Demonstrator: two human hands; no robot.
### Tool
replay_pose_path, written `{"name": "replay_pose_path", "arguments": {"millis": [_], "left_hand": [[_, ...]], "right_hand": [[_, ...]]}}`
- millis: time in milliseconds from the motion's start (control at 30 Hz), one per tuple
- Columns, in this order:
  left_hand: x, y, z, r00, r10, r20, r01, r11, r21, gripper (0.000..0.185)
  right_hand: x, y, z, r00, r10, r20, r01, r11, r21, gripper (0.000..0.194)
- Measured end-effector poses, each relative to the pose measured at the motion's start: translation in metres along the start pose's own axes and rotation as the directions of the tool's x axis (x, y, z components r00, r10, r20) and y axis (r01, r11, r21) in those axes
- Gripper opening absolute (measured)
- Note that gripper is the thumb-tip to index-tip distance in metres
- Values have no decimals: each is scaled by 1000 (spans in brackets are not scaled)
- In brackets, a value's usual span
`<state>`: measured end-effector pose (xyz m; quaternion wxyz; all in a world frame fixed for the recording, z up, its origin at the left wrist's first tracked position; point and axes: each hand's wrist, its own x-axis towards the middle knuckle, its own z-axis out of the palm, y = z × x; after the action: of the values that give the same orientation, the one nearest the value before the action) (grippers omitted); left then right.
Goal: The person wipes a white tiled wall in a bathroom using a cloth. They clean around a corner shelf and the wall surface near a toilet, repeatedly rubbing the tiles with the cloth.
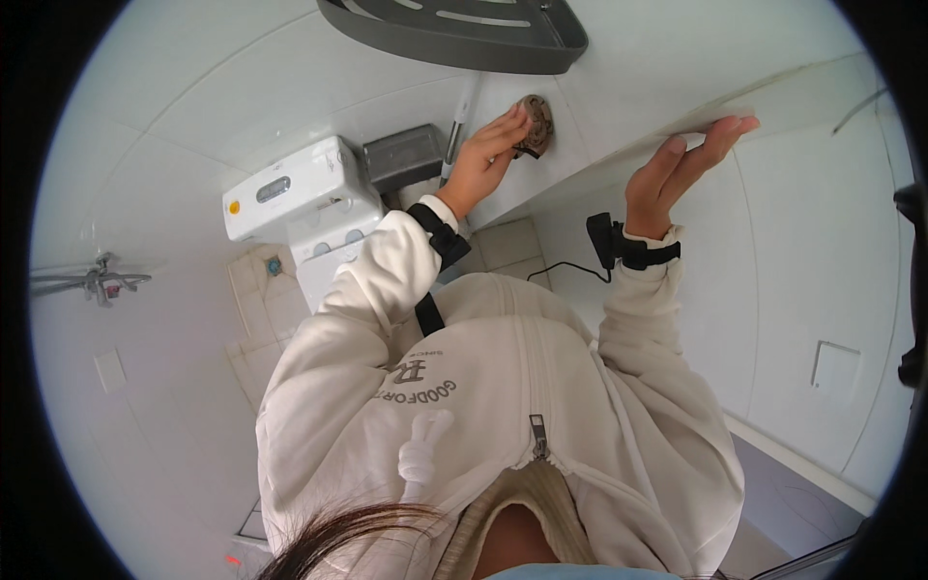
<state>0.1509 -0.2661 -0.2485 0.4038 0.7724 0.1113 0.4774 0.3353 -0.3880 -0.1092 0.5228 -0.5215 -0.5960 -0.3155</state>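
My left hand [484, 156] presses a bunched brown cloth [537, 125] against the white tiled wall [580, 156]. Its fingers lie over the near side of the cloth, and a dark edge shows at the bottom. Further right, my right hand [670, 170] is raised beside the wall with thumb and fingers apart and nothing visible in it. Its fingertips are at or close to the wall surface; whether they touch it I cannot tell. Both wrists wear black straps with small black devices, and a black cable [569, 268] hangs from the right one.
A dark grey corner shelf [464, 47] juts out above the cloth. To the left stand a white appliance [290, 192] with a yellow button, a grey box [403, 156] and a pole [455, 134]. A metal tap fixture [98, 280] sticks out at far left, above beige floor tiles [272, 301].
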Motion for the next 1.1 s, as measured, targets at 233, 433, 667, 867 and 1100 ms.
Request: {"name": "replay_pose_path", "arguments": {"millis": [233,433,667,867,1100], "left_hand": [[20,15,-25,996,82,41,-85,993,84,53],[40,23,-33,990,140,18,-140,989,40,62],[33,9,-6,994,101,-48,-100,995,19,57],[24,-28,-7,996,89,-17,-88,995,48,51],[24,-35,-21,995,66,68,-72,993,89,49]], "right_hand": [[4,2,1,1000,19,-7,-19,999,-40,57],[10,-1,10,999,46,-8,-46,999,21,61],[11,0,21,993,116,23,-118,982,147,79],[10,23,48,997,68,41,-73,989,126,81],[12,25,50,993,61,100,-64,997,36,85]]}}
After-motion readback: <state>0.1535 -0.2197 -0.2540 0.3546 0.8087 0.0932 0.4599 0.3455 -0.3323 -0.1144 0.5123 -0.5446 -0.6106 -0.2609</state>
